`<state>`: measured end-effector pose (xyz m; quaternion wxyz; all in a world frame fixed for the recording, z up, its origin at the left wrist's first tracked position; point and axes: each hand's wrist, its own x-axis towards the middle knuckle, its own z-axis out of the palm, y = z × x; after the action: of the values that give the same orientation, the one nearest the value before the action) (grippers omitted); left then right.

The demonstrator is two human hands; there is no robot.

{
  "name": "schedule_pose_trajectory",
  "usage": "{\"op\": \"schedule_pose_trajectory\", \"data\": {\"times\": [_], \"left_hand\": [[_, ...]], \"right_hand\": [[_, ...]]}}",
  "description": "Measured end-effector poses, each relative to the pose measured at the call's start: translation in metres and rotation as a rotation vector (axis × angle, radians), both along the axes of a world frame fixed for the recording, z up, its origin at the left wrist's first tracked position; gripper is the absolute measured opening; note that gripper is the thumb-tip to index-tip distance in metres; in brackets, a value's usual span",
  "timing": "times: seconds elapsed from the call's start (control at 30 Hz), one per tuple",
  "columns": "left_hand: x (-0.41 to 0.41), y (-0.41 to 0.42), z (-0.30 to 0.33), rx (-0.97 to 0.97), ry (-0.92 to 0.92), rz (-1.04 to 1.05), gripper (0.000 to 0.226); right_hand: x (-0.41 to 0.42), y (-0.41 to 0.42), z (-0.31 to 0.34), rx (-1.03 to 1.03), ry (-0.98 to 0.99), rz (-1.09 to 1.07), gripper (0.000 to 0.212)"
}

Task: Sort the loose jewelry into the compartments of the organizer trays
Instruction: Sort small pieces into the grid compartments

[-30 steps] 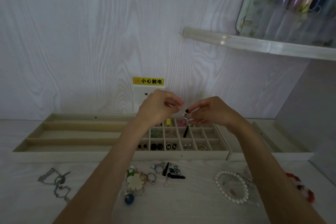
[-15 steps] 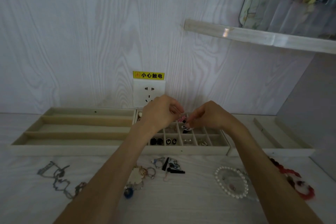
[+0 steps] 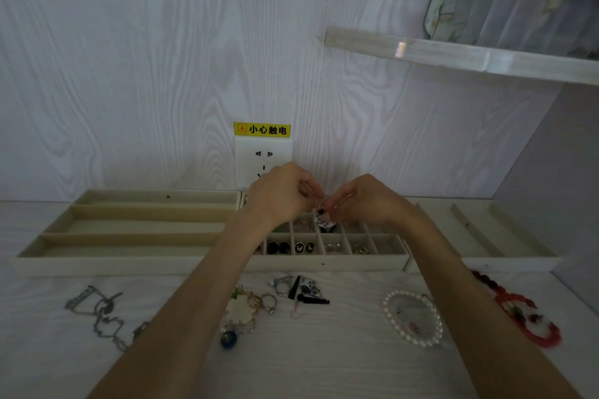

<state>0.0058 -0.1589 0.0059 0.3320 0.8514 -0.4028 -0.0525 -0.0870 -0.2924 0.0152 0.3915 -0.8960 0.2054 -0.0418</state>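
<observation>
My left hand (image 3: 282, 194) and my right hand (image 3: 366, 201) meet above the small-compartment organizer tray (image 3: 324, 262). Between their fingertips they pinch a white patterned dangle earring (image 3: 324, 220) with a thin wire hook. It hangs just over a middle compartment. Front compartments hold black stud pairs (image 3: 278, 248) and small metal earrings (image 3: 359, 249). Loose on the table lie a pile of rings and a white flower piece (image 3: 249, 308), a matching earring with black sticks (image 3: 308, 293), a pearl bracelet (image 3: 411, 317), a red bead necklace (image 3: 525, 314) and a silver chain (image 3: 103, 317).
A long-slot tray (image 3: 129, 236) sits at the left and another beige tray (image 3: 486, 236) at the right. A wall socket (image 3: 262, 159) with a yellow warning label is behind my hands. A shelf (image 3: 453, 55) with bottles juts out at upper right.
Both hands have lowered together toward the compartment tray, bringing the earring down to just above the compartments. The camera view has tilted upward slightly.
</observation>
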Motion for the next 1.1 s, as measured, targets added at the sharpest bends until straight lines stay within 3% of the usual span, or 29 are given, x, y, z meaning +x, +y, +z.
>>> {"op": "schedule_pose_trajectory", "data": {"times": [0.1, 0.3, 0.73, 0.9, 1.1], "left_hand": [[0.000, -0.001, 0.002, -0.032, -0.003, 0.004, 0.013], [0.000, -0.003, -0.004, -0.035, 0.018, -0.016, 0.008], [-0.007, -0.007, -0.011, -0.003, 0.014, -0.067, 0.010], [-0.011, -0.005, -0.009, 0.077, -0.104, -0.077, 0.016], [-0.005, 0.001, -0.005, 0.320, -0.214, -0.162, 0.031]], "right_hand": [[-0.001, 0.000, 0.000, 0.110, -0.024, -0.017, 0.018], [-0.005, -0.004, -0.003, -0.161, 0.020, -0.074, 0.017], [-0.014, -0.012, 0.013, -0.257, 0.073, 0.013, 0.014], [-0.010, -0.003, 0.008, -0.326, 0.208, 0.075, 0.015], [-0.011, 0.000, 0.016, -0.372, 0.260, 0.089, 0.033]]}}
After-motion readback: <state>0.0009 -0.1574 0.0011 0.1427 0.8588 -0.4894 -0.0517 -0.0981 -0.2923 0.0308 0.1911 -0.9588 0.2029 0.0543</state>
